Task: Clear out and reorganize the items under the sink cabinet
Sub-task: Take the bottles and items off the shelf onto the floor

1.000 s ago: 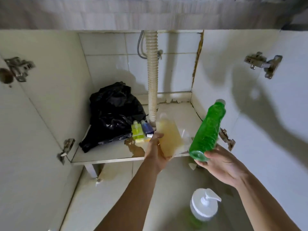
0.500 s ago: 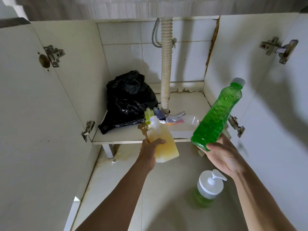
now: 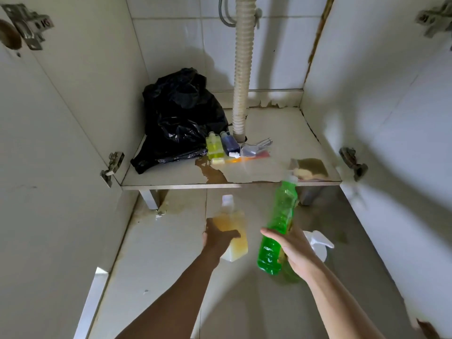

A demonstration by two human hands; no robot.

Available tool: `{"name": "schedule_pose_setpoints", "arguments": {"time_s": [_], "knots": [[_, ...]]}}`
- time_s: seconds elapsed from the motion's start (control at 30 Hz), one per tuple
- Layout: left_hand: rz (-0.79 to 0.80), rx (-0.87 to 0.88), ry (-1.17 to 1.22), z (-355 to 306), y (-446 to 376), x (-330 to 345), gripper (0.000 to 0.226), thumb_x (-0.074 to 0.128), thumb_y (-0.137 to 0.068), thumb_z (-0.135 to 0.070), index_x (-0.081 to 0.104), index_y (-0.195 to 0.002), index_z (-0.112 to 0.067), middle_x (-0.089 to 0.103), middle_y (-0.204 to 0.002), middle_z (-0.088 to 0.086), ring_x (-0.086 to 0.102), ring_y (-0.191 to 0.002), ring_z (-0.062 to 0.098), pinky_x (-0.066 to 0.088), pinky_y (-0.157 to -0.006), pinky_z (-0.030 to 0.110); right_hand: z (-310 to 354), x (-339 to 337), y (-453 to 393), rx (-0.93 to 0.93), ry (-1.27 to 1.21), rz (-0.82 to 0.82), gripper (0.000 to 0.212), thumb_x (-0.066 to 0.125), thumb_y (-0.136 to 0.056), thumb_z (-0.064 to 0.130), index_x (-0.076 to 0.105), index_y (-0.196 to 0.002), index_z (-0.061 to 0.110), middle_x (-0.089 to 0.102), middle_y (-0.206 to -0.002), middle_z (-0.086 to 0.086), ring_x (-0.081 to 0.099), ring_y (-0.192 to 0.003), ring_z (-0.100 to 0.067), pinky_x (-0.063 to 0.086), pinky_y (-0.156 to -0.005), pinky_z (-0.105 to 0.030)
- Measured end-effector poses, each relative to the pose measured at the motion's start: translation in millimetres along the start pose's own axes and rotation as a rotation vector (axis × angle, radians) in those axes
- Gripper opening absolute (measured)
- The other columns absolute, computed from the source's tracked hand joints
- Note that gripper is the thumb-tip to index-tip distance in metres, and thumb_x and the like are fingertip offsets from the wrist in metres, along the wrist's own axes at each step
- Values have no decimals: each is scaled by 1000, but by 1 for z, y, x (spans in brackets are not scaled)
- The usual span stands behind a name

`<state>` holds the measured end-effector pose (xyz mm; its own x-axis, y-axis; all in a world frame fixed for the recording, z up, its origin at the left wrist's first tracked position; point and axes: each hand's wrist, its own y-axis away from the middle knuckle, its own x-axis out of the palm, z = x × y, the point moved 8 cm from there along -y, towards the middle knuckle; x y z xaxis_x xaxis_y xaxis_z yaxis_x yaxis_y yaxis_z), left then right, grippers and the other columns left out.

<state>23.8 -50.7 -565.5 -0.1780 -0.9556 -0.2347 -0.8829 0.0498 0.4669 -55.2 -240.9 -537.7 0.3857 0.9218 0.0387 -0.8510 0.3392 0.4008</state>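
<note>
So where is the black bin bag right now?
The black bin bag sits at the back left of the cabinet shelf, against the left wall, just left of the small yellow-green bottle and the drain hose.

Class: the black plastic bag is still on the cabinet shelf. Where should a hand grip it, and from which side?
Grip the black plastic bag at its bunched, crumpled top, coming from the open front and above. It slumps against the left wall, small bottles crowd its right side, and nothing rigid shows.

Red stamp on upper left hinge [image 3: 29,23], possibly "KG"
</note>
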Motion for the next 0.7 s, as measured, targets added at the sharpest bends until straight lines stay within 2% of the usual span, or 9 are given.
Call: {"name": "schedule_pose_setpoints", "arguments": {"time_s": [0.07, 0.17, 0.23, 0.33, 0.4, 0.47, 0.53, 0.7], "knots": [[-23, -32, -35, 22, -6, 4, 74, 76, -42, -27, 40, -106, -16, 53, -110, 8, 53, -100, 27, 48, -79, 35, -34, 0, -4, 73, 56, -35, 80, 90, -41, 31, 53, -109, 9, 67, -95, -16, 67, -87, -28, 51, -74, -36], [-44, -88, -150, 51, -16, 10, 65, 83, -58, -23, 38, -105, -20, 54, -107, 6, 53, -101, 28, 48, -90, 41, -64, 1, -7, 85, 176, -55, 73, 91, -47, 27, 52, -108, 15, 67, -94, -10, 67, -88, -24, 52, -75, -33], [-57, -115, -209, 64, -21, 14, 65, 82, -61, -24, 41, -112, -19, 56, -108, 6, 55, -103, 29, 47, -92, 45, -77, 0, -11, 84, 217, -88, 68, 90, -54, 26, 50, -107, 19, 66, -93, -6, 66, -88, -20, 51, -77, -32], [-83, -107, -214, 72, -28, 21, 70, 81, -64, -21, 41, -120, -14, 55, -114, 9, 54, -106, 29, 49, -83, 38, -90, 4, -22, 102, 221, -109, 50, 84, -67, 19, 52, -105, 15, 66, -95, -9, 65, -86, -18, 50, -71, -29], [-94, -110, -192, 76, -32, 26, 68, 80, -66, -16, 40, -121, -11, 54, -115, 11, 52, -106, 29, 45, -76, 33, -99, 5, -30, 141, 251, -138, 42, 81, -70, 17, 55, -102, 11, 67, -95, -13, 66, -85, -22, 55, -74, -37], [-103, -115, -184, 80, -38, 30, 66, 79, -67, -13, 40, -120, -11, 52, -111, 8, 50, -101, 28, 44, -74, 32, -106, 4, -38, 151, 298, -173, 47, 83, -65, 20, 55, -102, 13, 68, -92, -10, 67, -86, -25, 56, -78, -42], [-120, -110, -181, 83, -43, 31, 66, 79, -67, -12, 40, -120, -12, 49, -107, 3, 49, -96, 26, 46, -73, 33, -108, 0, -43, 136, 351, -247, 54, 83, -58, 26, 54, -102, 17, 68, -90, -5, 66, -86, -23, 56, -80, -40], [-158, -97, -187, 95, -44, 38, 70, 79, -65, -11, 36, -121, -14, 46, -104, -1, 48, -94, 26, 50, -74, 36, -110, -4, -48, 78, 426, -388, 53, 83, -61, 16, 54, -106, 16, 63, -100, -9, 60, -93, -28, 50, -83, -37]]}}
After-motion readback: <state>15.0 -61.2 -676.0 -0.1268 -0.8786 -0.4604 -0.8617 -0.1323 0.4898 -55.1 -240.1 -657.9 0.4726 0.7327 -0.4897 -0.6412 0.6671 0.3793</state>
